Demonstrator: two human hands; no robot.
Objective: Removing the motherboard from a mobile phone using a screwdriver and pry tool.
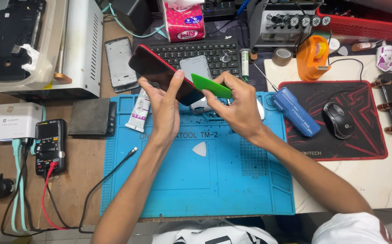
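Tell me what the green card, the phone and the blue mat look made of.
Green card: thin glossy plastic, flat and even-coloured. Phone: glossy dark glass face with a red, probably plastic or metal, rim. Blue mat: matte, likely silicone, with moulded compartments.

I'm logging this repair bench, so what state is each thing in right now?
Red phone: lifted off the mat, tilted, screen dark, held in the left hand.
Green plastic card: pinched in the right hand, edge at the phone's side.
White pick: lying loose on the blue mat.
Glue tube: lying flat, capped.
Meter: screen dark, leads plugged in.
Mouse: resting on its pad.
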